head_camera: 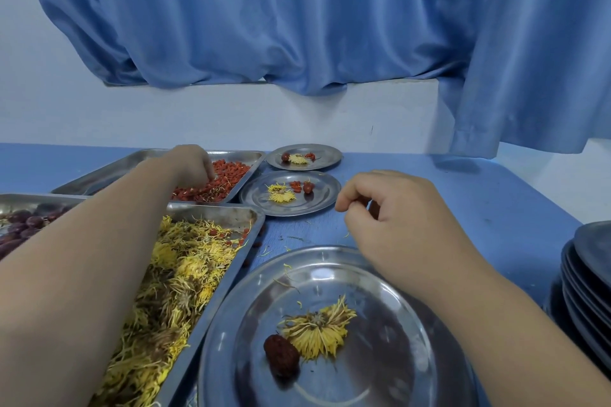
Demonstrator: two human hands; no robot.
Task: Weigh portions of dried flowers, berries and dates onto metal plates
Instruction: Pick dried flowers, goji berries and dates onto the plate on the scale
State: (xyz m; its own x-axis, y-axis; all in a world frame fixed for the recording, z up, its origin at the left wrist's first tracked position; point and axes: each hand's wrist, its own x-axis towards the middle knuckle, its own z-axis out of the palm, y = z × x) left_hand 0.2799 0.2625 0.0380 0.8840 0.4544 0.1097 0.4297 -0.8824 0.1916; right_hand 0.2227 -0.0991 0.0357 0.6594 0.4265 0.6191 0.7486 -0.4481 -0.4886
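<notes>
My left hand point(193, 163) reaches into the far metal tray of red berries point(231, 172), its bunched fingertips pinching into the pile. My right hand point(396, 215) hovers over the blue table beyond the near metal plate point(396, 357), fingers loosely curled, nothing plainly in it. On that plate lie one yellow dried flower point(317, 330) and one dark red date point(281, 355). The middle plate point(317, 205) and the far plate point(327, 155) each carry a flower, a few berries and a date.
A tray of yellow dried flowers point(185, 274) lies under my left forearm, and a tray of dates point(20, 224) sits at the left edge. Stacked plates point(588, 274) stand at the right. Loose berries and petals lie on the table point(463, 201). A blue curtain point(297, 26) hangs behind.
</notes>
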